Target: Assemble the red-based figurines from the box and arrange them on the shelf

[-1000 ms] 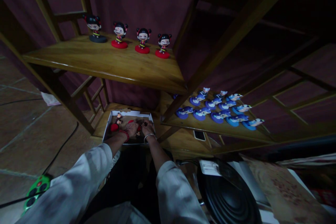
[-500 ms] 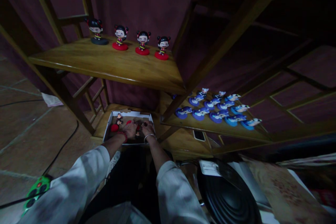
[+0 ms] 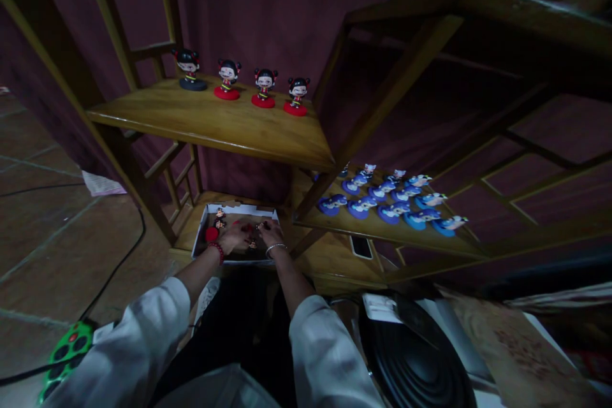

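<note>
Both hands are down inside a shallow white cardboard box (image 3: 198, 237) on the low wooden shelf. My left hand (image 3: 234, 236), with a red bead bracelet, has its fingers bent inward around something small; red and dark bits show at its fingertips. Facing it, my right hand (image 3: 271, 233), with a silver bangle, pinches what looks like a small black-haired figurine (image 3: 259, 226), partly covered by the fingers. Below the fingers lies another small figurine (image 3: 252, 243). At the box's left side are a red round base (image 3: 211, 234) and small figurines (image 3: 219, 218).
Several black-haired figurines (image 3: 264, 86) stand on the upper shelf (image 3: 215, 124). Several blue-and-purple figurines (image 3: 363, 205) fill the right shelf. A phone (image 3: 361, 247) lies beneath it. A black ridged round object (image 3: 421, 357) sits at lower right, a green object with cables (image 3: 67, 354) at lower left.
The view has shifted slightly, so the shelves appear a little lower and turned. My hands stay close together in the box, the left slightly farther left; its fingers look more curled.
</note>
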Demonstrator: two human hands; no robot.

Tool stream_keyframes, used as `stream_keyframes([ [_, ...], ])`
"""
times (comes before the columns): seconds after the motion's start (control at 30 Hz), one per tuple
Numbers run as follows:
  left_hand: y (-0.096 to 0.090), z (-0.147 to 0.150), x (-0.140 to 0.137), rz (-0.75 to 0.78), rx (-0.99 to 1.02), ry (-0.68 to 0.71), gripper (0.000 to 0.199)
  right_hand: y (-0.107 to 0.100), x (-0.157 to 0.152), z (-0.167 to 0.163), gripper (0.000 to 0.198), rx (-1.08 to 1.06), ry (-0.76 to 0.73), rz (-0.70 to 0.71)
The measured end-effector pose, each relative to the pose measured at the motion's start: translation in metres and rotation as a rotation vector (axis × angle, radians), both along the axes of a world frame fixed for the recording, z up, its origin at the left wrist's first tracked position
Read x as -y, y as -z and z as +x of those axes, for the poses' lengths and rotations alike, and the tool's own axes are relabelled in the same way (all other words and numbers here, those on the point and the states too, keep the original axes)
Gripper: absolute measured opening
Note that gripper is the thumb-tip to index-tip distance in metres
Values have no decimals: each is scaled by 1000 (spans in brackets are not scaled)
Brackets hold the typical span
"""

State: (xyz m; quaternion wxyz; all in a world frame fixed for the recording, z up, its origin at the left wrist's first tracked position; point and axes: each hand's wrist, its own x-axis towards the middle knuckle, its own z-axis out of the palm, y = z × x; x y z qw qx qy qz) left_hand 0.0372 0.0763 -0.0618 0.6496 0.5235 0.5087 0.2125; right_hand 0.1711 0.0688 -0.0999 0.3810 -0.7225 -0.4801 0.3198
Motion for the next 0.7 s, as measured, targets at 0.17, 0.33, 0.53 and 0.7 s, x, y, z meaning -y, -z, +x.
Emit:
stream_keyframes([
  [0.17, -11, -6, 7, -71, 192, -158, 18, -8, 4, -8, 29, -138, 49, -15],
  [0.33, -17, -13, 13, -166, 384, -275, 19, -23, 11, -19, 29, -378, 31, 35],
  [0.53, -18, -21, 21, -298, 643, -415, 24, -38, 17, -27, 23, -474, 60, 51],
  [0.7, -19, -24, 27, -304, 712, -449, 29, -47, 24, -29, 28, -552, 45, 93],
])
